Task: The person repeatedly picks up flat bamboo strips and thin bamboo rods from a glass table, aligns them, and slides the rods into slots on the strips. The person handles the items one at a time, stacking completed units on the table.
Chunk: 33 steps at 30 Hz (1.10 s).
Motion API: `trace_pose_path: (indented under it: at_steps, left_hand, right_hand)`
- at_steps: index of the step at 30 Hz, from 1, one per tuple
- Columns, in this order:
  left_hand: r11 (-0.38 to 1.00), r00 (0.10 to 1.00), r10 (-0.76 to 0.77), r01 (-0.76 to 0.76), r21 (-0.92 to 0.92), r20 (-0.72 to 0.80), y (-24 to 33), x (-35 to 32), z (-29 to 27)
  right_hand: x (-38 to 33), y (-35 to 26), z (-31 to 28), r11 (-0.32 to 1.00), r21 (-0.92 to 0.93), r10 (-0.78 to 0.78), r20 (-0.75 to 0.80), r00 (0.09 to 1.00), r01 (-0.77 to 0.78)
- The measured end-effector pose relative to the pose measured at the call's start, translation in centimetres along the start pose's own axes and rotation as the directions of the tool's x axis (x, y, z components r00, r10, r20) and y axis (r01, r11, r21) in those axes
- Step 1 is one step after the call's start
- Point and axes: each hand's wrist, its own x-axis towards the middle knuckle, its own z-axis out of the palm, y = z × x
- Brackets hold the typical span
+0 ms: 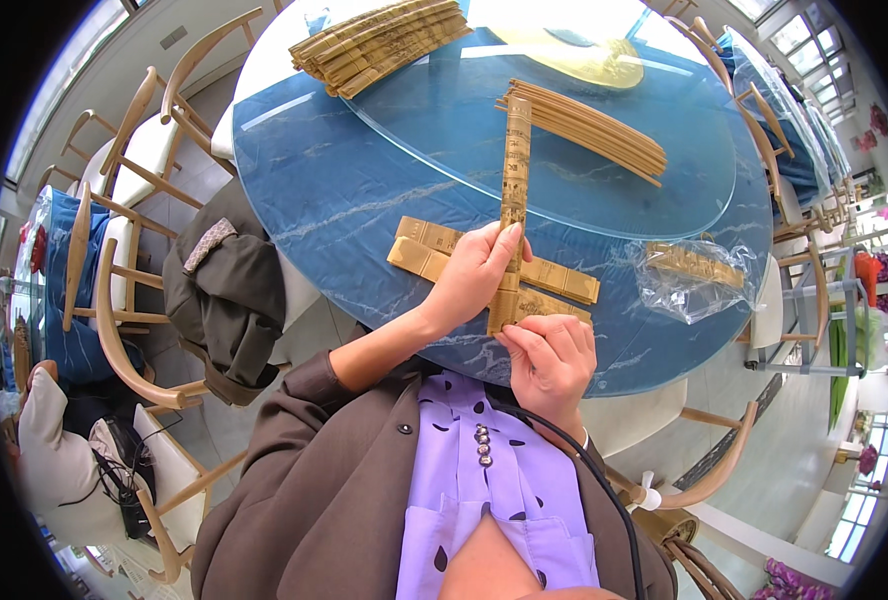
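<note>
A long, narrow gold printed paper sleeve (pixel 516 165) stands out from my hands toward the table's middle. My left hand (pixel 482 268) is closed round its lower half, thumb on top. At its near end, the fingertips of my right hand (pixel 552 360) pinch the edge. Under and beside my hands lie several flat gold sleeves (pixel 567 281), partly hidden by the left hand. Past the held sleeve, a bundle of slim brown chopsticks (pixel 596 132) rests on the glass turntable (pixel 654 205). Whether anything is inside the held sleeve I cannot tell.
A thick pile of gold sleeves (pixel 379 45) sits at the far left of the round blue table (pixel 309 215). A clear plastic bag (pixel 689 290) with gold sleeves lies to the right. Wooden chairs surround the table; a dark jacket (pixel 226 290) hangs over one at left.
</note>
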Motion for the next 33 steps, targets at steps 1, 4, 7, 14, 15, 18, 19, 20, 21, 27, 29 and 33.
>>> trace_pose_path:
  at_steps: [1,4,7,14,15,18,19,20,21,27,29,33]
  left_hand:
    - [1.000,1.000,-0.004,0.004,-0.008,-0.003,0.0,0.0,0.0]
    - [1.000,1.000,-0.005,0.005,-0.009,-0.004,-0.3,-0.1,0.0]
    - [1.000,1.000,-0.004,0.004,-0.023,-0.012,-0.2,-0.1,0.1]
    - [0.983,0.998,0.011,-0.023,-0.180,-0.068,0.3,0.2,-0.1]
    - [0.981,0.991,0.045,-0.067,-0.184,-0.124,0.6,0.3,0.0]
    - [0.952,0.989,0.006,-0.051,-0.302,-0.147,1.4,0.2,0.1]
    - [0.950,0.988,0.027,-0.072,-0.305,-0.151,1.6,0.1,0.2]
    - [0.954,0.990,0.024,-0.064,-0.294,-0.137,1.8,0.1,0.2]
    - [0.957,0.992,0.021,-0.055,-0.283,-0.123,2.1,0.2,0.2]
    - [0.981,0.997,0.045,-0.055,-0.185,-0.059,0.6,0.4,0.1]
    - [0.982,0.999,0.039,-0.042,-0.184,-0.023,1.1,0.4,-0.3]
    - [0.977,0.991,0.088,-0.106,-0.184,-0.103,2.7,1.4,-1.5]
  right_hand:
    - [0.0,0.0,0.0,1.000,-0.001,0.002,-0.002,1.000,-0.002]
    - [0.0,0.0,0.0,1.000,0.002,0.008,0.003,1.000,-0.008]
    - [-0.2,0.1,0.2,1.000,-0.002,0.013,0.000,1.000,-0.013]
    - [-0.3,0.7,0.8,0.999,0.001,0.046,-0.043,0.998,-0.046]
    - [-0.4,1.1,1.0,0.994,0.023,0.110,-0.054,0.992,-0.109]
    - [0.0,0.0,0.3,0.748,0.329,0.540,0.202,0.817,-0.576]
    - [-0.6,0.6,0.3,0.695,0.398,0.527,0.284,0.801,-0.599]
    - [-1.0,0.9,0.6,0.672,0.439,0.515,0.300,0.803,-0.596]
    - [-1.3,1.2,0.8,0.647,0.479,0.503,0.315,0.805,-0.593]
    - [0.0,-0.3,0.8,0.732,0.504,0.446,0.153,0.882,-0.458]
    - [-0.7,0.5,1.4,0.873,0.376,0.284,0.128,0.950,-0.312]
    - [-0.7,0.2,0.9,0.886,0.359,0.266,0.121,0.956,-0.292]
